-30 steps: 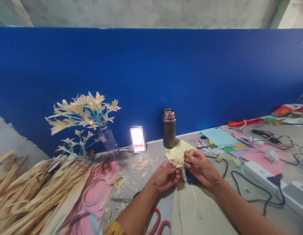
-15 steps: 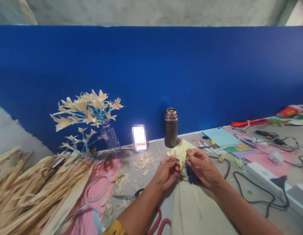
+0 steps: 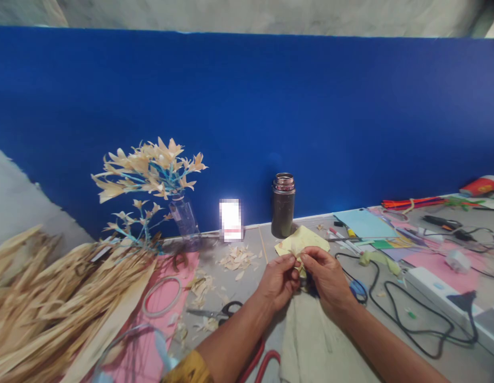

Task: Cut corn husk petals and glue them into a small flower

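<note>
My left hand point(image 3: 279, 281) and my right hand point(image 3: 327, 275) meet fingertip to fingertip above the yellow paper point(image 3: 311, 238). Both are closed in a pinch on one small pale husk piece point(image 3: 296, 252), mostly covered by the fingers. Just below them, a dark bit shows between the palms, too hidden to name. A pale greenish cloth point(image 3: 322, 340) lies under my wrists. Black-handled scissors point(image 3: 228, 310) rest left of my left forearm, and red handles point(image 3: 266, 363) stick out beside it. Near my right wrist lies a round blue object point(image 3: 357, 291).
Cut husk petals point(image 3: 239, 259) lie in a pile. A dark flask point(image 3: 283, 207) stands by the blue wall, left of it a glass vase point(image 3: 185, 221) of husk flowers. Dried husks point(image 3: 43, 303) fill the left; a power strip point(image 3: 434, 292) and black cable point(image 3: 414, 324) lie right.
My hands have come together, the right one moving left until the fingertips touch. The round blue object now shows beside my right wrist. The view has shifted slightly.
</note>
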Demonstrator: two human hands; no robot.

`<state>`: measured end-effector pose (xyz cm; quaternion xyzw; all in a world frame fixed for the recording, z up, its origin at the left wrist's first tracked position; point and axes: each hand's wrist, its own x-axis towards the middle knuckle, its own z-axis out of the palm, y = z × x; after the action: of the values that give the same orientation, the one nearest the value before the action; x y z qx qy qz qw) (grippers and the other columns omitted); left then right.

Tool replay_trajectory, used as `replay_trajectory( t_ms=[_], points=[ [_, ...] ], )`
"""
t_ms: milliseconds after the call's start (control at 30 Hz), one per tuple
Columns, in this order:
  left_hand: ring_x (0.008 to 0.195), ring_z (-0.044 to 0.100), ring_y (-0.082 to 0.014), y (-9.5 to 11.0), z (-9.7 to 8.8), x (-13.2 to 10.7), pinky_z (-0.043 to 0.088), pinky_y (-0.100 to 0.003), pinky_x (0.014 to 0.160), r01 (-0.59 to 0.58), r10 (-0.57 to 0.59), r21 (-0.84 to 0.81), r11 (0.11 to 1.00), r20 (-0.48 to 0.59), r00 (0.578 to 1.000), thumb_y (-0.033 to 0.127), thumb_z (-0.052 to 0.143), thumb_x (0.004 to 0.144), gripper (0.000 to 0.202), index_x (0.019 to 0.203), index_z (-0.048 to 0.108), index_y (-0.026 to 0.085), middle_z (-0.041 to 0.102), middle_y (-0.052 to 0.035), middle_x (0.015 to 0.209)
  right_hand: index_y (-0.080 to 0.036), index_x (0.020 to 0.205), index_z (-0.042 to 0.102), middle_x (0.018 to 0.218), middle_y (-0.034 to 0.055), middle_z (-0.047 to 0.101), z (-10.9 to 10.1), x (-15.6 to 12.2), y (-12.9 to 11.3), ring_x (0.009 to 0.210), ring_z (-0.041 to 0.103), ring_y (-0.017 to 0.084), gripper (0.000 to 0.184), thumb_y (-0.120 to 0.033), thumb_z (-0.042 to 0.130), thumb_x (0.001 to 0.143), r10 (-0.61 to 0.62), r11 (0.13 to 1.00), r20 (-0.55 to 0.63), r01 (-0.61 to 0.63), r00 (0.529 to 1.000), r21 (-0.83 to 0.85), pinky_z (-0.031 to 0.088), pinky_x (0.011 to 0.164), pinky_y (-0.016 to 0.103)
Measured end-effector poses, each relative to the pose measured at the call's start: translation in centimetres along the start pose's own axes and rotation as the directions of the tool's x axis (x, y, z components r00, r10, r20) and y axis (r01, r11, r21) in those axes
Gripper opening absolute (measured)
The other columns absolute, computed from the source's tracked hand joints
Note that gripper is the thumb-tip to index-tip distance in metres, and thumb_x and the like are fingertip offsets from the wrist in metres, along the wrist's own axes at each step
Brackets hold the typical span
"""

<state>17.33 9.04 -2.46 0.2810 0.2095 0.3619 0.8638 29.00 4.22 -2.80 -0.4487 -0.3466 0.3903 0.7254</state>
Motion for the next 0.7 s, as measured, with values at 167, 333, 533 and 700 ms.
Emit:
replay_trajectory(
  t_ms=[167,333,533,700],
  points=[
    [0.047,0.045,-0.0042,-0.19,0.19,-0.09,0.029,-0.018,0.043,-0.026,0.026,0.039,0.999,0.013,1.000,0.023,0.087,0.064,0.027,0.077,0.068,0.008,0.057,0.0013,0.063,-0.021,0.081,0.072,0.066,-0.0002,0.069,-0.04,0.11,0.18,0.056,0.062,0.017,0.028,-0.042,0.088,0.069,0.011,1.000,-0.023,-0.011,1.000,-0.027,0.047,0.050,0.025],
    [0.050,0.047,-0.0044,-0.17,0.05,-0.18,0.034,-0.018,0.047,-0.038,0.036,0.060,0.997,0.025,0.999,0.024,0.090,0.063,0.031,0.078,0.069,0.007,0.058,-0.0006,0.066,-0.022,0.081,0.073,0.068,-0.0005,0.070,-0.12,0.21,0.20,0.060,0.064,0.016,0.028,-0.041,0.088,0.068,-0.006,0.999,-0.042,0.004,0.999,-0.040,0.051,0.055,0.025],
    [0.052,0.050,-0.0051,-0.03,0.17,-0.25,0.039,-0.018,0.050,-0.052,0.051,0.101,0.994,0.014,0.999,0.024,0.093,0.056,0.035,0.077,0.071,0.007,0.061,-0.0017,0.068,-0.021,0.079,0.072,0.069,-0.0007,0.069,-0.06,0.19,0.11,0.057,0.061,0.015,0.029,-0.043,0.087,0.067,-0.006,0.996,-0.057,0.001,0.998,-0.090,0.048,0.049,0.024],
    [0.047,0.050,-0.0069,-0.27,0.03,-0.02,0.039,-0.019,0.048,-0.122,0.135,0.204,0.971,-0.052,0.989,0.029,0.092,0.057,0.031,0.069,0.071,0.009,0.059,-0.0005,0.056,-0.020,0.077,0.072,0.066,0.0003,0.069,0.08,0.05,-0.23,0.055,0.061,0.017,0.033,-0.046,0.088,0.064,-0.022,0.987,-0.057,0.012,0.998,-0.162,0.047,0.048,0.026]
  ],
)
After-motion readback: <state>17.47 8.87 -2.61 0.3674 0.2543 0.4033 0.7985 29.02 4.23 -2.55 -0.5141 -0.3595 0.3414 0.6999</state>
